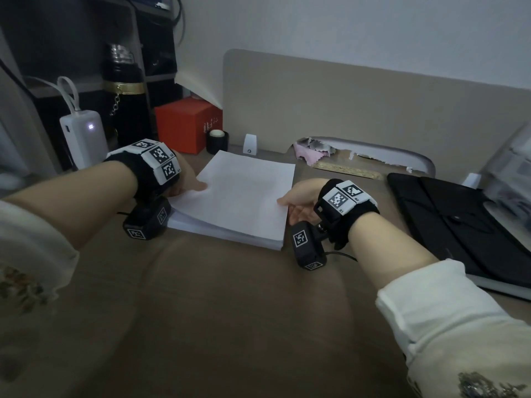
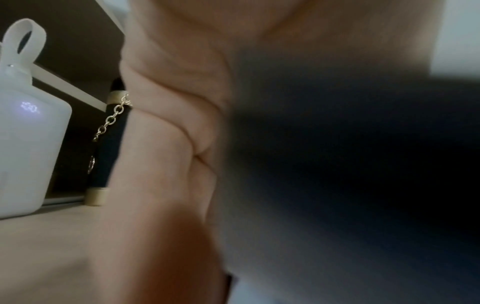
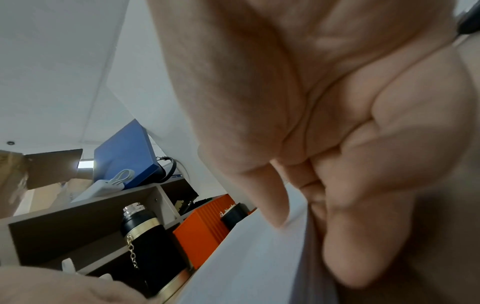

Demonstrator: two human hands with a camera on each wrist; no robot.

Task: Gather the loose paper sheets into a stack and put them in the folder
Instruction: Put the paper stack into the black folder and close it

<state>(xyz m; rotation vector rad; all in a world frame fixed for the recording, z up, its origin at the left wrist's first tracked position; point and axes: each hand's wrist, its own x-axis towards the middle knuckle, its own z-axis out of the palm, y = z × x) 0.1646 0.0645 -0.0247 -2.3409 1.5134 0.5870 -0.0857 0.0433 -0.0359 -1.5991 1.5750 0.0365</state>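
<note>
A stack of white paper sheets [image 1: 241, 196] lies on the brown desk, its upper sheets lifted slightly at the left edge. My left hand [image 1: 189, 186] grips the stack's left edge with the thumb on top. My right hand [image 1: 290, 202] holds the right edge, also thumb on top. In the right wrist view the thumb [image 3: 262, 197] presses the paper [image 3: 246, 257] and the fingers [image 3: 363, 236] curl along its edge. The black folder [image 1: 459, 225] lies flat at the desk's right side, apart from both hands. The left wrist view shows only my curled left hand [image 2: 168, 144], blurred.
Behind the stack stand a red box [image 1: 186, 124], a small black tape roll [image 1: 217, 141] and a beige divider panel [image 1: 359, 110]. A white power bank [image 1: 83, 136] and a black flask [image 1: 123, 96] sit at the back left. A pink cloth [image 1: 313, 152] lies near the divider.
</note>
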